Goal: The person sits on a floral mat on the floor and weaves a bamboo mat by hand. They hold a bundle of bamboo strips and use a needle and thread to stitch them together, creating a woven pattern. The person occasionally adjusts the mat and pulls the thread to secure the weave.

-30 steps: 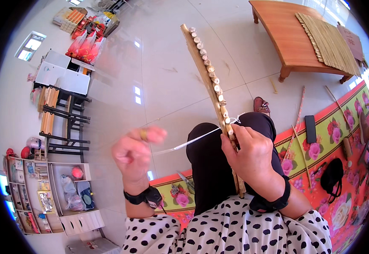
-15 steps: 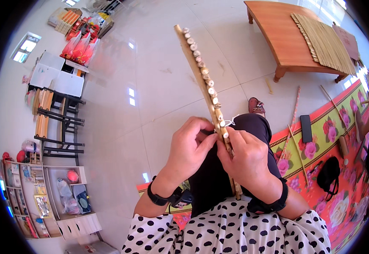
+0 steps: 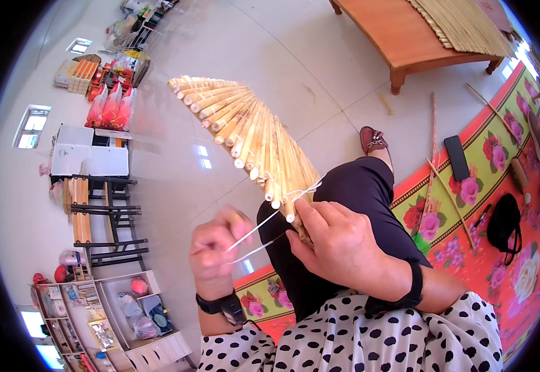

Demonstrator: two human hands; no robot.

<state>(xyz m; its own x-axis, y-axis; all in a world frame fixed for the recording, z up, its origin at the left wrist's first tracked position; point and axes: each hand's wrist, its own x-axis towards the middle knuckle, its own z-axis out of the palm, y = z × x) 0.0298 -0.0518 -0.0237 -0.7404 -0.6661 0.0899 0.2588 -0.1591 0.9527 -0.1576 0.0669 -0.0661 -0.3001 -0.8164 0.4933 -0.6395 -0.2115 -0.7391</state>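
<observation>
A slatted piece of pale reed stalks, their cut round ends toward me, slants up and away from above my lap. My right hand grips its near end, fingers curled round it. A thin white string runs from that end down-left to my left hand, which is pinched on it a short way off the reeds and is blurred by motion. My dark-trousered leg is under and right of the reeds.
An orange wooden table bearing a reed mat stands ahead right. A floral mat holds a phone, thin sticks and a black cloth item. Folded stands and shelves line the left wall.
The reeds have tilted over to the left, showing their lengths rather than mostly ends. My left hand came in to the reeds half a second ago and is now back out left with the string.
</observation>
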